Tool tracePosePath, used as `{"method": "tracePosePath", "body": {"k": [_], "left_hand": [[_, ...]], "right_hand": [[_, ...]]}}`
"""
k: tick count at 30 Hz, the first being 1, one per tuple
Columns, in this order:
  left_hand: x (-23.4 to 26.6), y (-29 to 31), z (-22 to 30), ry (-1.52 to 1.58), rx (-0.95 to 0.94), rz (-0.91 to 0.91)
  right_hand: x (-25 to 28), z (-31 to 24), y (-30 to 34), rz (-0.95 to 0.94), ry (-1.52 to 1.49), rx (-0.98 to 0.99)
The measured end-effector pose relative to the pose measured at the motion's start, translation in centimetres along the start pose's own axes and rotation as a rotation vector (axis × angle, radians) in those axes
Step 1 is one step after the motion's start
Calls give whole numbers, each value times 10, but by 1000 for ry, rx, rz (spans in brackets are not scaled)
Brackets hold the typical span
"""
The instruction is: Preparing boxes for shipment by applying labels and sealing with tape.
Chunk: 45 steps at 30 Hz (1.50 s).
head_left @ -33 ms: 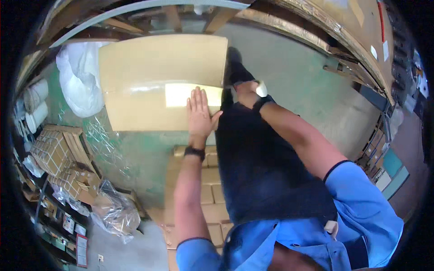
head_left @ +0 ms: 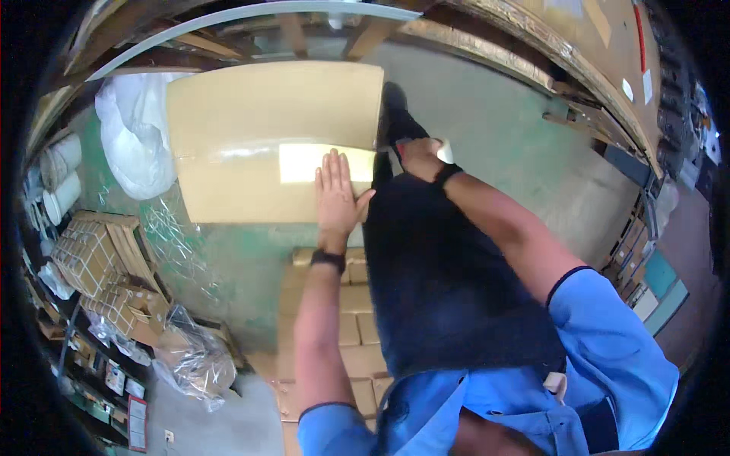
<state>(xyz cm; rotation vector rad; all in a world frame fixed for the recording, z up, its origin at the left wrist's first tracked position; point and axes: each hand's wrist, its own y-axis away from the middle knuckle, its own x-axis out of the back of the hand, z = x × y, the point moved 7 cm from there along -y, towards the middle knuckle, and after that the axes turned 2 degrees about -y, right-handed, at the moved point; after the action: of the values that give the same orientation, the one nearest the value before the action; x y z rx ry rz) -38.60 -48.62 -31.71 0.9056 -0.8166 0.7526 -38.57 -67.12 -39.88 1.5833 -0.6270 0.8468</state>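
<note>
A large brown cardboard box (head_left: 243, 114) stands in front of me with its flat top up. Across its middle runs a glossy band, which looks like clear tape (head_left: 243, 152). My left hand (head_left: 334, 190) lies flat, fingers stretched, on the box's near right part. The fingertips rest over a bright pale-yellow rectangle (head_left: 300, 163). Just past the box's right edge, my right hand (head_left: 420, 158) is closed round what looks like a tape dispenser (head_left: 445, 151), with a whitish rounded part and a bit of red showing. My fingers hide most of it.
A white plastic bag (head_left: 137, 137) lies left of the box. Several brown cartons (head_left: 334, 327) are stacked nearer me. Plastic-wrapped goods (head_left: 198, 357) and strapped cartons (head_left: 87, 258) stand at left. Wooden shelving (head_left: 494, 53) runs along the far side.
My right hand has shifted slightly right and nearer me, away from the box's edge. A bit of red now shows beside it. My left hand stays in place on the box.
</note>
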Motion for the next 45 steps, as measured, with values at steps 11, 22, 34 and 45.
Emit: {"method": "tracePosePath", "body": {"k": [11, 22, 34, 45], "left_hand": [[49, 8, -62, 89, 637, 457], [84, 7, -47, 61, 740, 570], [82, 95, 192, 531, 379, 123], [78, 338, 274, 1635, 1000, 1435]], "right_hand": [[192, 133, -2, 490, -650, -219], [234, 132, -74, 383, -262, -123], [212, 40, 35, -155, -607, 593], [172, -121, 209, -1535, -593, 786]]}}
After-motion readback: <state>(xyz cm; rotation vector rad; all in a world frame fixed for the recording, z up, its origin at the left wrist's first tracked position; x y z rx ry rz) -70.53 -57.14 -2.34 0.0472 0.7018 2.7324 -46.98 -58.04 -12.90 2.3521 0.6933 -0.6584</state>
